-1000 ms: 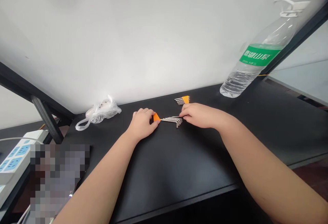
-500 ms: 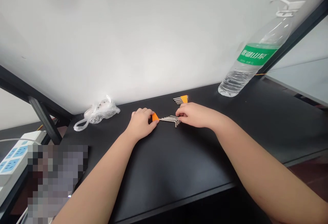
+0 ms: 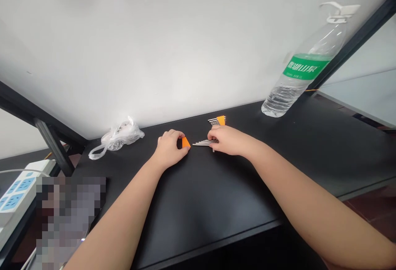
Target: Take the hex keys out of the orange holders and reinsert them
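Several L-shaped hex keys (image 3: 202, 143) lay right of the orange holder (image 3: 186, 142), a slight gap now between. The left hand (image 3: 169, 148) pinched that holder; the right hand (image 3: 230, 140) had shifted holderward, fingers closed over the bends, apparently controlling the keys together.

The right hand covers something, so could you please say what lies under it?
Under the right hand, straight shafts of metal hex keys stick out leftward; their other ends are mostly covered.
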A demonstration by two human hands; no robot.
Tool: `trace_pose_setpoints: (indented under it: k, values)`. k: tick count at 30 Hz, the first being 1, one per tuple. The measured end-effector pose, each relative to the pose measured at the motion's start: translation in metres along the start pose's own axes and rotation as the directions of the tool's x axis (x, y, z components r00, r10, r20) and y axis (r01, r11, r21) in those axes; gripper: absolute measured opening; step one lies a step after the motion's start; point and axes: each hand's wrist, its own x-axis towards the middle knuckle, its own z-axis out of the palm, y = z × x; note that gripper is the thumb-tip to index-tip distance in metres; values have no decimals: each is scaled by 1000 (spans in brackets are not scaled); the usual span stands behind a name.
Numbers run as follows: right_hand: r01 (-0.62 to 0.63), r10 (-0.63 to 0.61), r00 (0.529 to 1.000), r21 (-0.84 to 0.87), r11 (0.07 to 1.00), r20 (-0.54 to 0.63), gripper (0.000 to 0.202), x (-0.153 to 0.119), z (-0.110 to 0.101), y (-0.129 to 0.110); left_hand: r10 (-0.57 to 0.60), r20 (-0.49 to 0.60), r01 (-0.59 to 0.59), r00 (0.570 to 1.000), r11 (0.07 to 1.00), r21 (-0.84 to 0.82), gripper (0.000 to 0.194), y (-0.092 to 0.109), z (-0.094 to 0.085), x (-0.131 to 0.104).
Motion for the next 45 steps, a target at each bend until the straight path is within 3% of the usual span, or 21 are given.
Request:
trace_pose_setpoints:
  k: [3, 10, 20, 25, 31, 35, 40, 45]
  values:
    - [19, -19, 1000, -12, 1000, -5, 8, 2, -2, 4, 6, -7, -6, 1000, 1000, 22, 47, 0, 1, 0]
    - [36, -39, 994, -31, 999, -103, 11, -2, -8, 1, -5, 23, 5, 1000, 999, -31, 35, 0, -3, -1]
    - [108, -117, 992, -167, 980, -44, 10, -4, -1, -12, 72, -23, -76, 997, 959, -274, 45, -7, -2, -1]
    - [84, -98, 994, -220, 972, -53, 11, -4, -1, -16, 35, -45, -50, 998, 923, -382, 48, -10, 1, 1]
    - [69, -81, 996, -230, 971, -42, 7, -8, 0, -26, -16, -57, -18, 998, 833, -552, 48, -12, 6, 4]
    - [77, -81, 994, -62, 995, -69, 6, -11, -9, -25, -57, 20, 54, 998, 698, -714, 47, -11, 4, 6]
    - [207, -171, 955, 129, 970, -244, 11, -14, -20, -21, -85, 51, 89, 995, 559, -824, 49, -9, 1, 8]
    - [226, -167, 928, 149, 963, -332, 17, -13, -17, -23, -97, 38, 82, 995, 509, -857, 73, -3, -2, 6]
